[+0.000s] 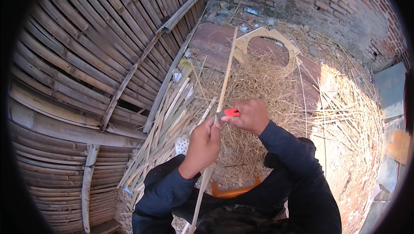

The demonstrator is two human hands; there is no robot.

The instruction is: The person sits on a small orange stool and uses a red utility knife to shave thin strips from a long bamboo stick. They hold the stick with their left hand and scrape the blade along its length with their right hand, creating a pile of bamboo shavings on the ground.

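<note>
A long, thin bamboo strip (228, 70) runs from between my legs up toward the far wall, tilted slightly right. My left hand (202, 147) is closed around it near its middle. In my right hand (251, 115) is a utility knife (232, 112) with a red and black handle. Its blade lies against the strip just beyond my left thumb, so the two hands nearly touch. The fingers under the strip are partly hidden.
Many split bamboo strips (166, 132) lie on the left beside a bamboo-slat wall (99, 52). Pale shavings (263, 89) heap ahead, around a board with a round cutout (243, 42). An orange plastic stool edge (235, 192) shows beneath me; a brick wall (319, 5) stands behind.
</note>
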